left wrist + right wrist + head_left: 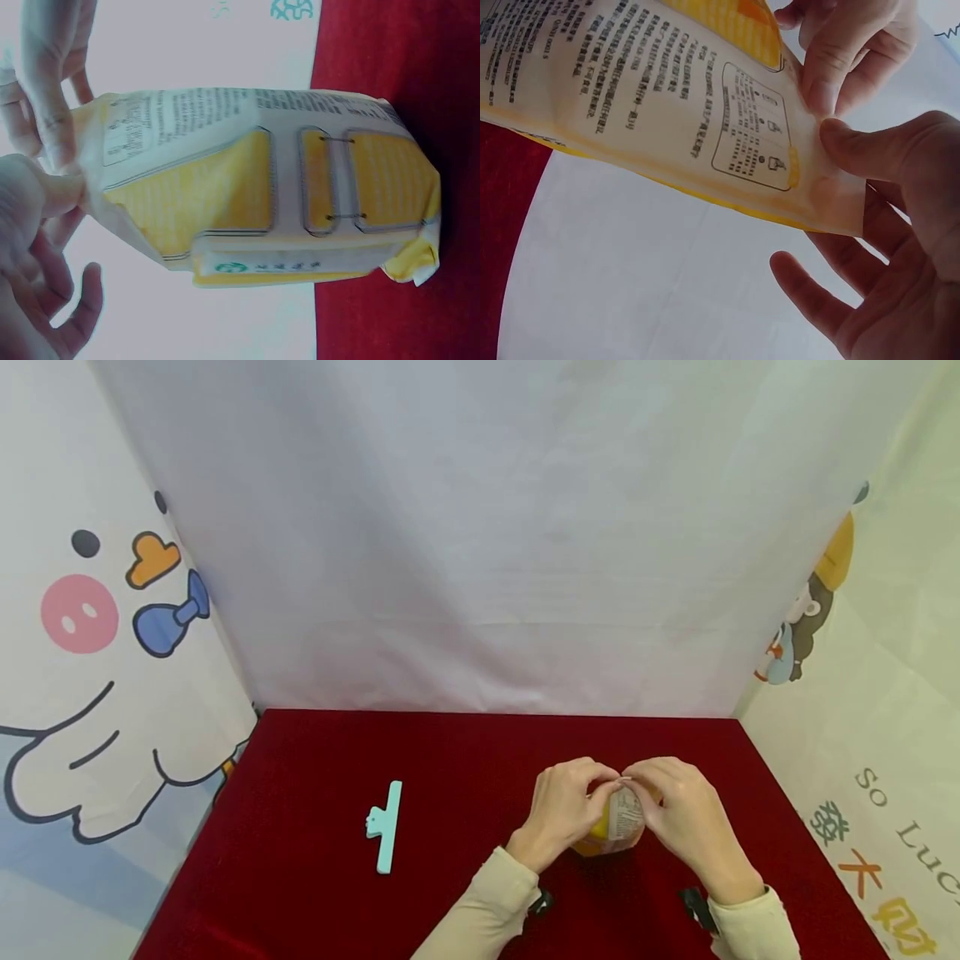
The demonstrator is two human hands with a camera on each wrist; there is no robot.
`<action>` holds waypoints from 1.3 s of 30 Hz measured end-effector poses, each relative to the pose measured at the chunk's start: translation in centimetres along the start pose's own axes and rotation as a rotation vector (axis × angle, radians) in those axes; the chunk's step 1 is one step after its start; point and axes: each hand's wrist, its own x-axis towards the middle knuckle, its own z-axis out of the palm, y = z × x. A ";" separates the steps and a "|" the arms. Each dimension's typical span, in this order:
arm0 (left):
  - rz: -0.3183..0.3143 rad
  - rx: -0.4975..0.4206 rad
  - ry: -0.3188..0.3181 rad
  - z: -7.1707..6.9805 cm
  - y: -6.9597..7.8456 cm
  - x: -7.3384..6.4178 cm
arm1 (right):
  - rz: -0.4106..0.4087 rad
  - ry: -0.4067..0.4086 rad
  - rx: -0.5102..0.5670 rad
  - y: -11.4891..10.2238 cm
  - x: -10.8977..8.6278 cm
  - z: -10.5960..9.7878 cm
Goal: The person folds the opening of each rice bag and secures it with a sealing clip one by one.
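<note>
A yellow and white printed food bag (624, 817) stands upright on the red table at the right of centre. My left hand (564, 808) pinches its top edge between thumb and fingers. Close beside it, my right hand (681, 808) pinches the same edge from the other side. The left wrist view shows the length of the bag (225, 180), with yellow panels and small print. Printed text and a framed diagram cover the bag's side (667, 105) in the right wrist view. What the bag contains is hidden.
A pale mint-green clip (388, 827) lies on the red cloth-covered table (315, 760), left of the hands. A white curtain (480, 527) hangs behind the table. Printed cloth panels with cartoon figures stand at both sides.
</note>
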 end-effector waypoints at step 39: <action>-0.061 0.023 0.025 1.1 -1.8 -2.6 | 0.012 -0.002 -0.005 0.1 -0.1 -0.3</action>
